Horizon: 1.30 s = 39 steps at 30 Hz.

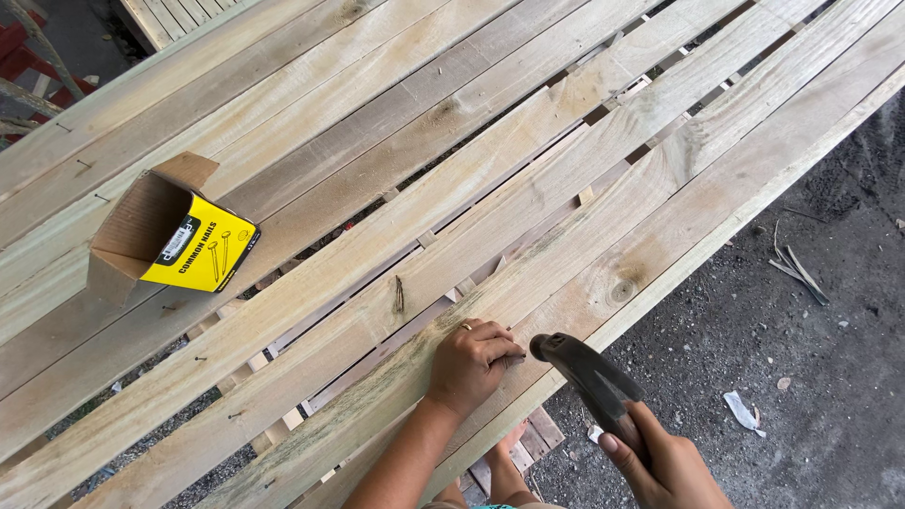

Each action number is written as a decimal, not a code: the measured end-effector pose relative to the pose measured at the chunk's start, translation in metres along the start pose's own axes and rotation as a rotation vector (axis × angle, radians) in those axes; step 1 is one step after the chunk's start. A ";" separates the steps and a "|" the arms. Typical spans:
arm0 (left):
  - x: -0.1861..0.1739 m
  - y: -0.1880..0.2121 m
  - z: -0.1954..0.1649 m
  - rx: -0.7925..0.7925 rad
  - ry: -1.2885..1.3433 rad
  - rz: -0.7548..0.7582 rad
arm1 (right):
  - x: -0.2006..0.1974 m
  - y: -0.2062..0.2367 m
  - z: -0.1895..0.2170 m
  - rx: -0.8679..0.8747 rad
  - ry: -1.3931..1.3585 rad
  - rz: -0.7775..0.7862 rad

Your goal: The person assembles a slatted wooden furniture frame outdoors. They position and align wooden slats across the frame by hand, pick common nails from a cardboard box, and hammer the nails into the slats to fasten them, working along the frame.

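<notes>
Nail (517, 359): held upright on a pale wooden board (603, 254) at the near edge of the slatted platform; mostly hidden by fingertips, so only a small dark bit shows.
Left hand (468, 365): resting on that board, fingers bunched together, pinching the nail.
Right hand (665, 464): near right, partly cut off by the frame, wrapped closed round the handle of a hammer (586, 375); the dark hammer head sits just right of the nail, contact not discernible.
Surface: long rough planks running diagonally, gaps between them showing cross-battens (426, 239) below; scattered nails already driven at left.
Ground (811, 377): dark gritty dirt at right, with wood splinters and a white scrap.
Container: yellow cardboard nail box (170, 236), far left on the planks, flaps open; its contents cannot be seen.
</notes>
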State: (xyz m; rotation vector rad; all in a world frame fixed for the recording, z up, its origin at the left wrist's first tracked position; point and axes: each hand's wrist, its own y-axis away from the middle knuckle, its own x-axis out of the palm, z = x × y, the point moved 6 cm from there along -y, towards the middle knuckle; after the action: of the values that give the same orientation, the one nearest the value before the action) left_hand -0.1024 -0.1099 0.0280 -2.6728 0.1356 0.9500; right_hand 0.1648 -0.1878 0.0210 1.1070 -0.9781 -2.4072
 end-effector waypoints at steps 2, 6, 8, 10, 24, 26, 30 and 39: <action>-0.004 0.004 0.005 -0.026 -0.030 -0.019 | -0.005 0.001 -0.011 -0.031 -0.044 -0.065; -0.014 0.018 0.021 -0.118 -0.378 -0.032 | -0.012 0.003 -0.030 -0.004 -0.018 -0.143; -0.011 0.022 0.027 -0.161 -0.565 0.013 | -0.020 0.007 -0.030 -0.013 0.109 -0.234; -0.006 0.023 0.028 -0.135 -0.715 0.034 | -0.029 0.025 0.005 -0.617 0.009 -0.448; -0.001 0.025 0.030 -0.152 -0.659 0.054 | -0.016 0.017 -0.015 -0.665 -0.134 -0.551; -0.001 0.025 0.029 -0.136 -0.660 0.032 | -0.014 0.014 -0.024 -0.609 -0.205 -0.557; -0.005 0.025 0.030 -0.180 -0.597 0.082 | 0.003 -0.008 -0.025 -0.555 -0.099 -0.476; 0.008 0.010 -0.015 -0.055 -0.125 0.026 | 0.014 -0.029 -0.027 -0.140 -0.072 -0.324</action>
State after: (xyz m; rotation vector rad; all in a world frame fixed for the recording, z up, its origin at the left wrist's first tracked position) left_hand -0.0891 -0.1240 0.0311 -2.6582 0.1189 1.1412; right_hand 0.1762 -0.1869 -0.0197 1.2140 -0.6795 -2.7398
